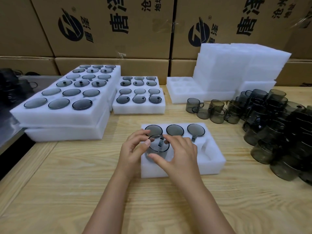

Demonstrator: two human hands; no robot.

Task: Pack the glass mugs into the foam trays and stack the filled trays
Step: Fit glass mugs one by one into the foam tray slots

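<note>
While far row of tray (214,159) holds three mugs (175,130), both hands seat fourth mug (157,146) in near-left pocket: left hand (133,149) pinches rim, right hand (180,154) wraps side. Next, likely: press flush, handle into slot, then fetch from pile (278,129) on right.

A mug (157,146) between left hand (133,149) and right hand (181,155)
</note>
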